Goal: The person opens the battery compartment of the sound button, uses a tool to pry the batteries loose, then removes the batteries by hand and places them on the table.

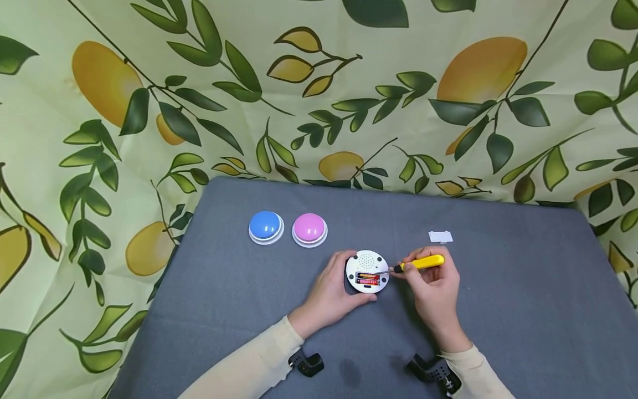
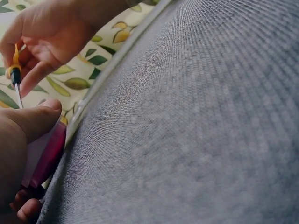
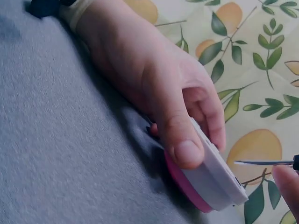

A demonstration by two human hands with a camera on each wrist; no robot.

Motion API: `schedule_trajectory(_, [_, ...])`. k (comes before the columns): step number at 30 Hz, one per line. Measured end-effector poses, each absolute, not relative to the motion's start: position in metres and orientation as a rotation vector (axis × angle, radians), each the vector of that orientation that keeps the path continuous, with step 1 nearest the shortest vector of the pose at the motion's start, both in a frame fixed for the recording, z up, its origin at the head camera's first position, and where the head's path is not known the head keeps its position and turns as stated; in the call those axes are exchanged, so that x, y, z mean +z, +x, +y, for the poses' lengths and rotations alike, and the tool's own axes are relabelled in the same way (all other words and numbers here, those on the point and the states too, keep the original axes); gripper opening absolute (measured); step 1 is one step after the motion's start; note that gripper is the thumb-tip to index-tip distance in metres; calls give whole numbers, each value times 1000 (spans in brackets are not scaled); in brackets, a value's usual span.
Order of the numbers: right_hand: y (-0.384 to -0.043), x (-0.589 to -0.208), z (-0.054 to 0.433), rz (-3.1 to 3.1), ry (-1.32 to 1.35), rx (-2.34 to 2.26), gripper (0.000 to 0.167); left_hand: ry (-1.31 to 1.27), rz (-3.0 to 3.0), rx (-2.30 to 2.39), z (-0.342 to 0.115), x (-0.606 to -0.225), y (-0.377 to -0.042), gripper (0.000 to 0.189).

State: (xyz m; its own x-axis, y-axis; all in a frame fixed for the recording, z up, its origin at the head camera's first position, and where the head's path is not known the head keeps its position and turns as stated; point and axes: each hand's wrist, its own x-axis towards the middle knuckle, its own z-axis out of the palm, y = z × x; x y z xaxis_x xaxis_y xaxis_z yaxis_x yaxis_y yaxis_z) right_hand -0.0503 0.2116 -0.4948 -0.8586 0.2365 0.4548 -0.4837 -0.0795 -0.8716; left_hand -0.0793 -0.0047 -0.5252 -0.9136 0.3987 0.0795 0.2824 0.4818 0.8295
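Observation:
My left hand (image 1: pixel 326 293) grips a round push button (image 1: pixel 366 259) by its rim, its white underside turned up. In the right wrist view its pink dome (image 3: pixel 184 186) faces the table. Two red batteries (image 1: pixel 368 279) lie in its uncovered compartment. My right hand (image 1: pixel 437 296) holds a screwdriver (image 1: pixel 423 262) by the yellow handle. In the head view the shaft reaches over the battery compartment from the right. The right wrist view shows the screwdriver's tip (image 3: pixel 239 162) apart from the underside.
A blue push button (image 1: pixel 265 225) and a pink push button (image 1: pixel 309 228) stand dome up at the back left. A small white battery cover (image 1: pixel 441 237) lies behind my right hand. The grey table (image 1: pixel 523 288) meets a leaf-patterned cloth (image 1: pixel 379 127) at its back.

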Motion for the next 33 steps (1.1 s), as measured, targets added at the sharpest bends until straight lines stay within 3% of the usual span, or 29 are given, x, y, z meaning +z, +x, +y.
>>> schedule_trajectory(10, [-50,-497,213,-1912,377,1633,31,594,2596,1427,-4,-526,-80,96])
schedule_trajectory(20, [-49,-492,208,-1912,458,1701,30,601,2596,1433,-5,-526,-80,95])
schedule_trajectory(33, [-49,-498,210,-1668,77,2170,21,582,2596,1419,-5,-526,-80,97])
